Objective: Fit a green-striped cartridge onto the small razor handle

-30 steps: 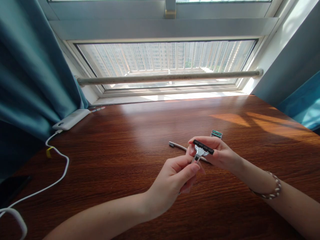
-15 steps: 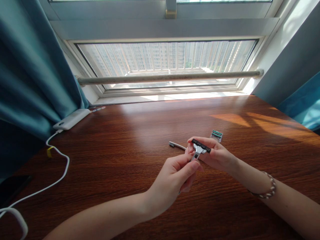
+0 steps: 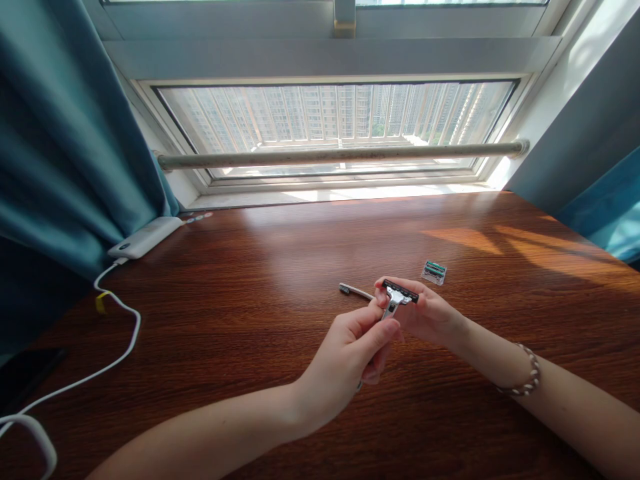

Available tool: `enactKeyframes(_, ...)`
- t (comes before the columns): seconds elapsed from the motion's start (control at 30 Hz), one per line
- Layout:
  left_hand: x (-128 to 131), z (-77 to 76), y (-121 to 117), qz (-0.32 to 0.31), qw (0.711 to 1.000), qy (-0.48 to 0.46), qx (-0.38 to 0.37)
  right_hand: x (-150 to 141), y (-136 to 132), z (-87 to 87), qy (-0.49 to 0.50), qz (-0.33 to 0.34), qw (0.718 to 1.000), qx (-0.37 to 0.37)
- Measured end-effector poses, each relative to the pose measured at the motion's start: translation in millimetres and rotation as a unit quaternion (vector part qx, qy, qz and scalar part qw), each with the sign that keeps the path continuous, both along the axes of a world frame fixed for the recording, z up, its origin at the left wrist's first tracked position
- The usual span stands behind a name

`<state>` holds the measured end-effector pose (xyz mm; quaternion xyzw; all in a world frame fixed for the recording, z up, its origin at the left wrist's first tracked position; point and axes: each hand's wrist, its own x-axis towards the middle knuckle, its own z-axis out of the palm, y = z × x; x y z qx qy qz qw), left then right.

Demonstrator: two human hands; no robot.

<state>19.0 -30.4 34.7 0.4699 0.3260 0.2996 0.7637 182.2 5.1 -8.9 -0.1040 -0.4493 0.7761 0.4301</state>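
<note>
A safety razor [image 3: 393, 303] with a silver handle and a black head is held up over the table. My left hand [image 3: 353, 347] is closed round its handle, thumb on top; the handle's end shows just below the fingers. My right hand [image 3: 433, 313] is behind the razor, fingers curled at both ends of the head. Beyond the hands lies a toothbrush [image 3: 355, 290], bristles to the left, its other end hidden behind the hands. Farther back rests a small clear case [image 3: 434, 272] with green-striped blade cartridges.
The brown wooden table [image 3: 225, 280] reaches the window sill. At the back left, a white power bank [image 3: 145, 238] lies beside the blue curtain [image 3: 75, 133], with a white cable [image 3: 136, 327] running from it. A dark flat object [image 3: 33, 373] lies at the left edge.
My right hand and wrist have shifted slightly left and down, uncovering more of the clear case. The razor's head has tilted a little. My left hand keeps its grip.
</note>
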Motion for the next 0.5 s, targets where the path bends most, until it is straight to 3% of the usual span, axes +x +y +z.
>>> enactKeyframes(0.5,0.8,-2.4,-2.5,-0.004,1.000,-0.011,-0.006,2.0,-0.8,1.2,-0.023,-0.019,0.999,-0.021)
